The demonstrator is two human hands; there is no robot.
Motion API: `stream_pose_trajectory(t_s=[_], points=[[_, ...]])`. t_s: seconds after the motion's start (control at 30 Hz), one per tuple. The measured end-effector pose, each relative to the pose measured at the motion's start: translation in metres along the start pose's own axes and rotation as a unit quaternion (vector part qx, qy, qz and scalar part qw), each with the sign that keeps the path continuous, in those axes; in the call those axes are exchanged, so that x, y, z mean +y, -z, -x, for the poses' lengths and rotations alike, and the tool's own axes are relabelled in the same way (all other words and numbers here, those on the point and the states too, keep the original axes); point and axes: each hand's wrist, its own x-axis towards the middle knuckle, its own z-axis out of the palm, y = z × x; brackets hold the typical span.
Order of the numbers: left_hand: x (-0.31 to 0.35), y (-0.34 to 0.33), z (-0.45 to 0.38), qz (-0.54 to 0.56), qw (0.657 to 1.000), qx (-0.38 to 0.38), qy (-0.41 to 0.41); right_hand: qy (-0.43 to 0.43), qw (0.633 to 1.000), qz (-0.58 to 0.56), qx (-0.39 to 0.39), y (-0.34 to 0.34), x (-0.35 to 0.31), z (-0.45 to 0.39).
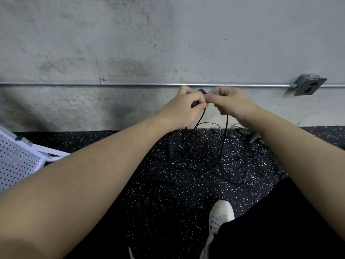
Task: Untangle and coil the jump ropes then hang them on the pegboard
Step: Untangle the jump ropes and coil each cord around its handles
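- Left hand (pixel 183 105): fingers curled round a black ribbed jump-rope handle (pixel 196 101), held up in front of the grey concrete wall (pixel 168 43).
- Right hand (pixel 230 101): fingertips pinch the thin black cord (pixel 226 128) right beside the handle; the two hands touch at the fingertips.
- Cord run: from the hands the strands hang down into a tangled heap of thin black jump ropes (pixel 214 157) on the black rubber floor with pale speckles (pixel 158 202).
- Heap detail: several more black ribbed handles (pixel 254 138) lie among the loops near the foot of the wall; individual ropes cannot be told apart.
- White perforated metal pegboard (pixel 16 161): lies at the left edge, well apart from the heap.
- Wall fittings: a horizontal metal conduit pipe (pixel 130 85) ends in a grey electrical outlet box (pixel 309 86) at the right.
- White lace-up sneaker (pixel 219 219): stands on the floor below the heap, beside a black trouser leg (pixel 280 230).
- Markings: no readable brand, label or writing.
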Motion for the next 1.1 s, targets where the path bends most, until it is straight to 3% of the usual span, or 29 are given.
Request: stream_pose_trajectory(t_s=[0.1, 0.23, 0.4, 0.5, 0.73, 0.87, 1.1], points=[[0.000, 0.010, -0.004, -0.006, 1.000, 0.019, 0.019, -0.019, 0.999, 0.025, -0.038, 0.008, 0.007, 0.004], [-0.010, 0.027, -0.011, 0.009, 0.994, 0.060, 0.089, -0.117, 0.986, 0.102, -0.069, 0.020, 0.022, 0.008], [-0.023, 0.026, -0.010, -0.001, 0.989, 0.044, 0.140, -0.091, 0.993, 0.066, 0.020, 0.034, 0.030, 0.007], [-0.014, 0.015, -0.008, 0.007, 0.995, 0.024, 0.100, -0.058, 0.995, 0.064, 0.044, 0.035, 0.025, 0.006], [0.003, -0.010, -0.007, 0.020, 0.999, 0.008, -0.036, -0.016, 0.997, 0.066, 0.023, 0.011, 0.008, 0.004], [0.002, -0.010, -0.009, 0.011, 0.998, 0.026, -0.057, -0.024, 0.998, 0.050, 0.007, 0.013, 0.012, 0.004], [-0.002, -0.013, -0.010, -0.006, 0.998, -0.005, -0.059, -0.028, 0.999, 0.037, -0.018, 0.013, 0.016, 0.006]])
